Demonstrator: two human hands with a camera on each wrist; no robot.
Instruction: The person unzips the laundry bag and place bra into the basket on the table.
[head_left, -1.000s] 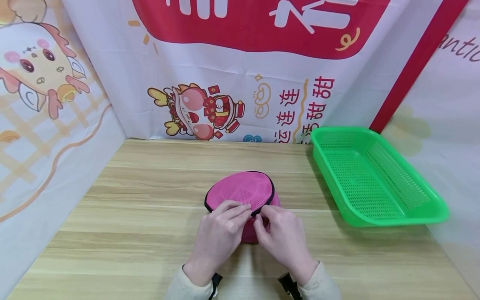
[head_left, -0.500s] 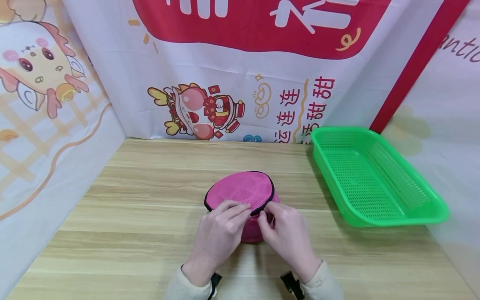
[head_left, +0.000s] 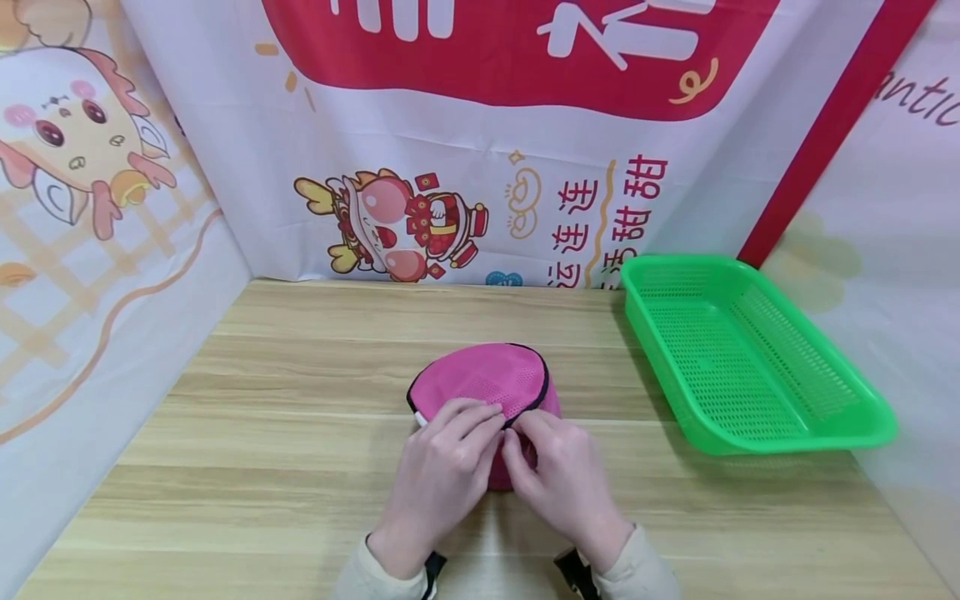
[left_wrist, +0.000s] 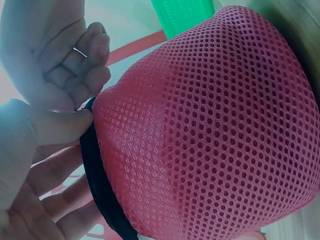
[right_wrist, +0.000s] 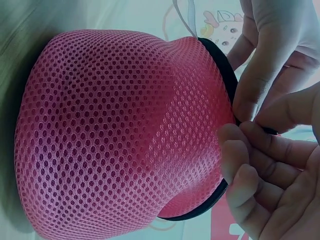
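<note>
A pink mesh laundry bag [head_left: 480, 379] stands on the table in front of me, its round top edged by a black zipper [left_wrist: 102, 175]. My left hand [head_left: 450, 467] pinches the near edge of the top between thumb and fingers, other fingers lying across the lid. Close beside it, my right hand [head_left: 562, 475] pinches the zipper edge with thumb and index finger, the remaining fingers curled. Any zipper pull is hidden by the fingertips. In the right wrist view a pale ribbon loop [right_wrist: 189, 20] sticks out from the rim.
A green perforated plastic basket [head_left: 750, 367] stands to the right on the wooden table [head_left: 262, 433], near the right wall. Printed cloth [head_left: 262, 217] hangs behind the table and along both sides.
My right hand shifted slightly right along the zipper edge, then came back left against the left hand. A white bit now shows at the rim's left side. The basket has not moved.
</note>
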